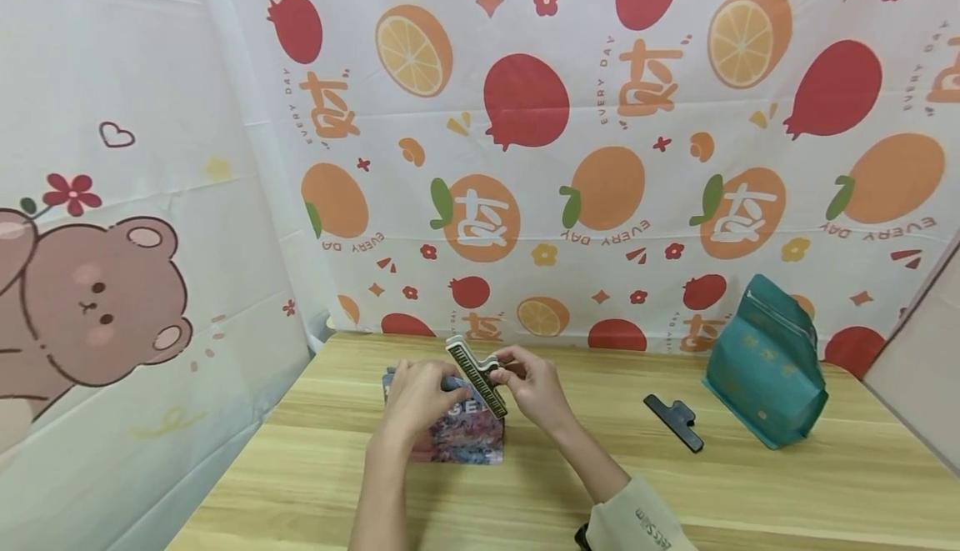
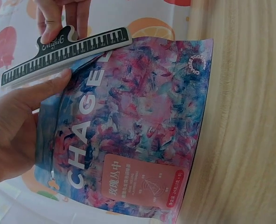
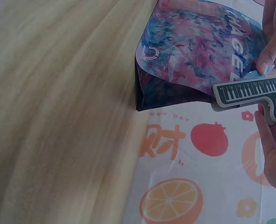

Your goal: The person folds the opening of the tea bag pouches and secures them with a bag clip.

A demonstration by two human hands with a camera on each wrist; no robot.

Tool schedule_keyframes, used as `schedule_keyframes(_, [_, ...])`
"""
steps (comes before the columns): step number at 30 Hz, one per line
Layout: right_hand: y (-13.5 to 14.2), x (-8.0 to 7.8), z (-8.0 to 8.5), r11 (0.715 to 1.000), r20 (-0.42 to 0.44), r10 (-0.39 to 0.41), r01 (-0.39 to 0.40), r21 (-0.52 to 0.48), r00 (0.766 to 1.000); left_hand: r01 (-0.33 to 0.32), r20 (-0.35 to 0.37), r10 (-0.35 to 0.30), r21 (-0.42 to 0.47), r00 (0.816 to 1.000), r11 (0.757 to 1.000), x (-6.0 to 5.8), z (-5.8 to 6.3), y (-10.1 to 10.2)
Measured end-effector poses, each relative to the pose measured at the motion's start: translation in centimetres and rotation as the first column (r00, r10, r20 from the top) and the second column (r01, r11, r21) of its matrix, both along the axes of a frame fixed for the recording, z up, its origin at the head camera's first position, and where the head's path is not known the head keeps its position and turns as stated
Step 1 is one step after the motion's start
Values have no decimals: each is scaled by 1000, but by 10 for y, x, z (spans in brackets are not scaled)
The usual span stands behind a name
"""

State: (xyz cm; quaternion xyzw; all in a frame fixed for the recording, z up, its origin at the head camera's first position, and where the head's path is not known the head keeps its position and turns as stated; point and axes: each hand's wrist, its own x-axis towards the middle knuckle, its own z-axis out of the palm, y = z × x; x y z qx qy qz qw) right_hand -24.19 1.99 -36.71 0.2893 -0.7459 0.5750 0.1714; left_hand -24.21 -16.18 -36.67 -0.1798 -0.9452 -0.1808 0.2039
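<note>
A colourful pink-and-blue pouch [image 1: 467, 444] lettered "CHAGEE" stands on the wooden table. My left hand [image 1: 415, 401] pinches its folded top edge, thumb [image 2: 53, 87] on the front in the left wrist view. In my right hand [image 1: 537, 391] is a black-and-white clip [image 2: 65, 55] with piano keys and "Music" printed on it, gripped by its handle. The clip [image 3: 252, 91] lies slanted against the pouch's top corner, close to the left thumb. Whether its jaws are around the pouch edge I cannot tell.
To the right on the table [image 1: 300, 459] lies a dark clip [image 1: 674, 423]. Beyond it stands a teal bag [image 1: 768, 368]. A fruit-print cloth [image 1: 540, 201] hangs behind the table, and a bear-print cloth [image 1: 112, 301] hangs at the left.
</note>
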Motion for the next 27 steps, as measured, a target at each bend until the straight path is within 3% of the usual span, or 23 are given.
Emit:
schedule_keyframes(8, [1, 2, 1, 1000, -11, -3, 3, 12, 1000, -2, 73, 0, 28, 997, 1000, 2, 2, -1])
schedule_keyframes(15, [1, 1, 3, 1000, -24, -7, 8, 26, 1000, -4, 160, -23, 165, 987, 986, 2, 12, -8])
schedule_keyframes(20, [3, -3, 2, 999, -25, -3, 4, 32, 1000, 60, 134, -80, 147, 988, 987, -1, 18, -13])
schedule_keyframes(27, [5, -27, -19, 999, -26, -4, 5, 35, 1000, 13, 25, -15, 88, 1000, 996, -7, 12, -25])
